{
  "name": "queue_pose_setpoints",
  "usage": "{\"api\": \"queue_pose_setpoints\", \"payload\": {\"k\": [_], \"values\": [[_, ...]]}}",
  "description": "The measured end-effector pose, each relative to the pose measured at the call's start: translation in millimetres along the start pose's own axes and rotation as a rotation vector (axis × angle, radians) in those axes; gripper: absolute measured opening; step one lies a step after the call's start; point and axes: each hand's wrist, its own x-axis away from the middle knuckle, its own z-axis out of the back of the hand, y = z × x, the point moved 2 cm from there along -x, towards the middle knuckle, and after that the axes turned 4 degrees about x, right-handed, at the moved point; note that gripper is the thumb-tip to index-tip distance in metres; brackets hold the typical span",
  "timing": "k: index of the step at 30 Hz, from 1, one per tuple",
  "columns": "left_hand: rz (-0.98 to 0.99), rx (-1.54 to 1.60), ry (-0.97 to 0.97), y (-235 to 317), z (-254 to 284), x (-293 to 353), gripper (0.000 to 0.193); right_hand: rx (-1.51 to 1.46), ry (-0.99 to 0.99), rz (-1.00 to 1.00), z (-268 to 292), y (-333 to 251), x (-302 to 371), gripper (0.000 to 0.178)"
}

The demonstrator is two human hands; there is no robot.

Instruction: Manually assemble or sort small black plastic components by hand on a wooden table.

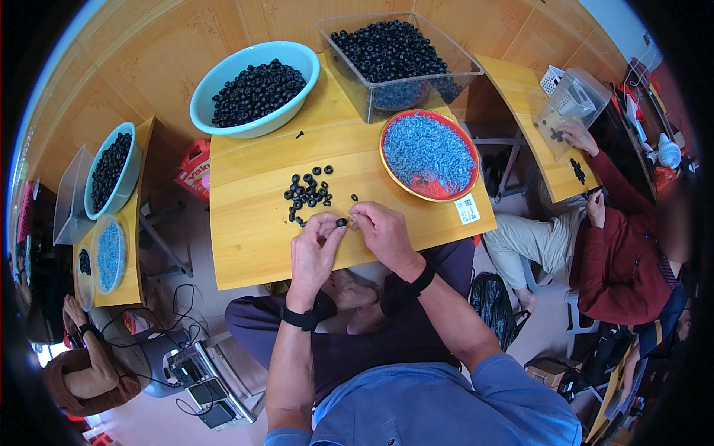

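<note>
Over the near edge of the wooden table, my left hand [315,251] pinches a small black ring-like part [341,222] between thumb and fingertips. Close beside it, my right hand [384,232] has its thumb and forefinger pressed together near that part; what they hold, if anything, is too small to make out. Just beyond my hands lies a loose pile of black ring-shaped parts [306,191]. One small black piece [354,198] rests apart from the pile, above my right fingertips. Another thin black piece [300,134] lies farther back.
A light blue basin [201,104] and a clear plastic bin [465,73], both full of black parts, stand at the back of the table [249,238]. A red bowl [385,160] of small blue-grey pieces sits at right. Other people work at side tables [532,134] left and right.
</note>
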Motion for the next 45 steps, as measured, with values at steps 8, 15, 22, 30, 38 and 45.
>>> {"api": "queue_pose_setpoints", "payload": {"k": [8, 15, 22, 30, 38, 45], "values": [[0.011, -0.040, 0.005, -0.3, -1.2, -1.2, 0.018, -0.072, 0.025, -0.019, 3.9, -1.8, 5.7, 0.009], [-0.052, -0.104, -0.015, 5.6, -0.6, 0.0, 0.021, 0.039, -0.043, -0.017, 12.9, -14.4, -1.2, 0.007], [-0.110, -0.076, -0.023, 3.5, -0.1, 2.0, 0.020, 0.107, -0.059, 0.073, 11.4, -19.5, -0.1, 0.010], [-0.080, -0.007, -0.030, 4.0, -0.5, 1.4, 0.020, 0.054, -0.131, -0.033, 27.8, -21.1, -16.4, 0.014], [-0.097, 0.044, -0.005, -1.4, 2.0, -0.7, 0.019, 0.518, -0.204, 0.134, 26.4, 0.5, -55.9, 0.012], [-0.099, 0.011, -0.007, 0.1, 2.1, -1.3, 0.018, 0.555, -0.347, 0.164, 10.2, 4.7, -54.9, 0.009]]}}
